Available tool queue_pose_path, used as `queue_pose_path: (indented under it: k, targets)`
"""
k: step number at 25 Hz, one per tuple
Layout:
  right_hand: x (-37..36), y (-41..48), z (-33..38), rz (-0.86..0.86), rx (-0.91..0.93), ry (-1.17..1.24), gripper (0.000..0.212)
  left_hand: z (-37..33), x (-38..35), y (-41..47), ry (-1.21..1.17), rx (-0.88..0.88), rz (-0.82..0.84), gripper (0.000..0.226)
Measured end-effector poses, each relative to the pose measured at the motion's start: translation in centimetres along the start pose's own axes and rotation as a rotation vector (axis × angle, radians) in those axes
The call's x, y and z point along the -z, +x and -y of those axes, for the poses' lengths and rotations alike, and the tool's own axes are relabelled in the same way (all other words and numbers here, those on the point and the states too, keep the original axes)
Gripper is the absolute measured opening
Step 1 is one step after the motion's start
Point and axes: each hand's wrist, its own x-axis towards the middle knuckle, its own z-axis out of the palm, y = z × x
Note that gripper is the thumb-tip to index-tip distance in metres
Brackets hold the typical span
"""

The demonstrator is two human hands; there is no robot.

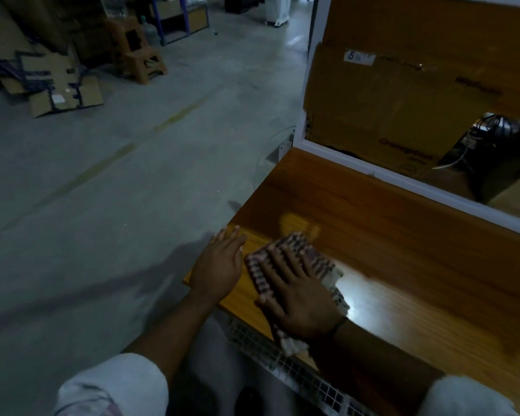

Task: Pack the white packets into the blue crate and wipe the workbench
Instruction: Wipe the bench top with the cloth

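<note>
My right hand (pixel 297 298), fingers spread flat, presses a checked cloth (pixel 312 253) on the tabletop's (pixel 403 265) left end; my left hand (pixel 219 265) lies flat beside it at the edge; a cardboard box (pixel 388 109) stands behind the tabletop, contents hidden.

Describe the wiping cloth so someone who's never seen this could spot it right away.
Find the wooden workbench on the right, then its near left corner. There the right hand presses flat on the cloth, the only checked dark-and-pale fabric on the wood.

A warehouse: bare grey concrete floor (pixel 117 175), flattened brown cardboard boxes (pixel 42 82) heaped at ten o'clock, a blue metal shelving rack (pixel 177 22) at twelve o'clock.
</note>
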Motion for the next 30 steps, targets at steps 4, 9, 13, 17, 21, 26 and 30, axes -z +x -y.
queue_pose_path:
  k: [4,9,13,17,21,26,30]
  targets:
    - [0.1,0.0,-2.9,-0.025,0.022,-0.052,0.066,1.0,0.4,-0.7,0.086,-0.139,0.132,0.06]
    - [0.1,7.4,-5.2,-0.056,-0.29,-0.006,0.072,1.1,0.8,-0.8,0.141,-0.16,0.127,0.058]
    - [-0.7,4.3,-0.2,-0.057,-0.101,-0.021,0.071,1.4,0.9,-0.7,0.191,-0.211,0.108,0.057]
    - [-0.1,-0.6,-0.8,0.032,0.104,-0.064,0.067,0.8,1.0,-0.1,0.152,-0.18,0.092,0.052]
    - [0.2,4.0,-5.0,-0.009,-0.153,-0.044,0.07,1.2,0.7,0.3,0.062,-0.17,0.116,0.057]
    - [-0.7,4.5,-0.8,-0.078,-0.195,0.007,0.069,1.6,0.5,0.6,0.091,-0.203,0.142,0.059]
    - [-0.6,0.5,-0.8,-0.013,0.039,-0.047,0.068,1.6,0.5,0.5,0.077,-0.181,0.158,0.06]
